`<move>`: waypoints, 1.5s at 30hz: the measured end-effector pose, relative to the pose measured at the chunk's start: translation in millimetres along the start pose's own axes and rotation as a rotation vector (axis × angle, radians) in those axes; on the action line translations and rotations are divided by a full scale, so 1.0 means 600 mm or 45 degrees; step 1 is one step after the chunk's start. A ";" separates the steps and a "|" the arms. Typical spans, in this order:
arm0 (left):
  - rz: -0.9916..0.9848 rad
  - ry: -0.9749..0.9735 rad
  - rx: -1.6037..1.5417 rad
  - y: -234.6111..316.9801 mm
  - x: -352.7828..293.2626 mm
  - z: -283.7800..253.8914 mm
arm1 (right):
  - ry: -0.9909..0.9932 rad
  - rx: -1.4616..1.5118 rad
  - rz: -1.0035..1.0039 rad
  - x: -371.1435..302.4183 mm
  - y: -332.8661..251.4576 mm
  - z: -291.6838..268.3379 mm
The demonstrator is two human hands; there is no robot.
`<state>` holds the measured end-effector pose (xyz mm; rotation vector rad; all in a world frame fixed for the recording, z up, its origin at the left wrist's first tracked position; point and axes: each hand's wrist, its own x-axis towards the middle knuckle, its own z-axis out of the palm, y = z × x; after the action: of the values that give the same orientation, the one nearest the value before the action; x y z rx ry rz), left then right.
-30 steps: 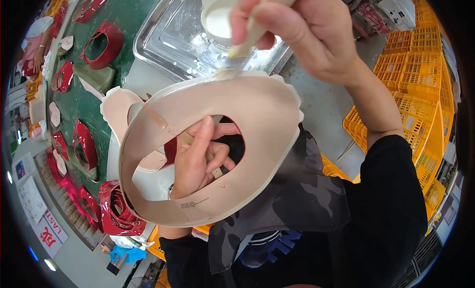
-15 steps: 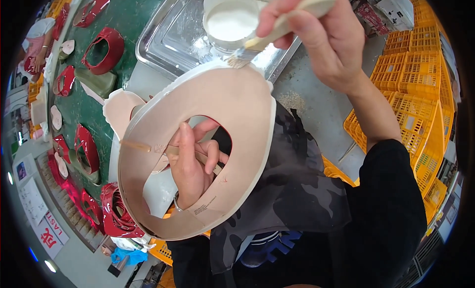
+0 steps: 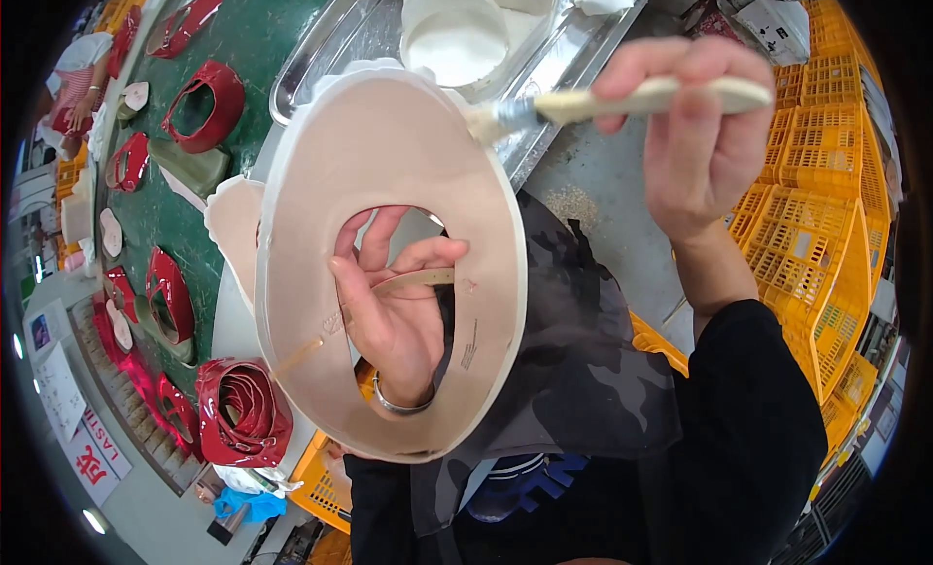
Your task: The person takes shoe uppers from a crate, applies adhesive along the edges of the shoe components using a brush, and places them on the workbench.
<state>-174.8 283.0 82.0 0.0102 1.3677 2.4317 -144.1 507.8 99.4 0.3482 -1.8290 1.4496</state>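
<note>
A shoe upper [image 3: 389,128] with a pale pink lining and a whitish rim faces me, its wide end up. My left hand [image 3: 398,322] reaches through its oval opening and holds it up, thumb at the opening's left edge and the other fingers bent apart. A beige strap with small holes [image 3: 413,280] crosses in front of the palm. Closed around the pale handle of a flat brush [image 3: 622,101], my right hand [image 3: 705,142] keeps the bristles at the upper's top right edge. Just beyond is a white tub [image 3: 455,42] with white liquid.
Under the tub lies a metal tray [image 3: 335,35]. Another pink-lined piece [image 3: 233,220] lies left of the upper. Several glossy red uppers [image 3: 206,103] rest on the green table [image 3: 255,65], with a red stack [image 3: 243,414] nearer me. Yellow crates [image 3: 807,244] stand at the right.
The upper has turned counter-clockwise with my left hand, its wide end swinging left. My right hand has moved right and down, the brush now lying flatter against the edge.
</note>
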 end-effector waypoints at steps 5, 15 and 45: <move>0.102 -0.124 0.090 -0.012 -0.001 0.003 | 0.339 0.086 0.078 0.056 -0.011 0.036; 0.287 -0.076 -0.032 -0.019 0.028 0.018 | 0.053 0.094 0.181 0.015 0.029 -0.011; 0.942 0.041 0.152 -0.048 0.121 0.062 | -0.012 0.047 0.141 0.055 0.030 0.003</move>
<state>-227.6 349.4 66.0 0.6093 1.7494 2.9141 -178.6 519.7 109.9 0.2761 -1.8562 1.5615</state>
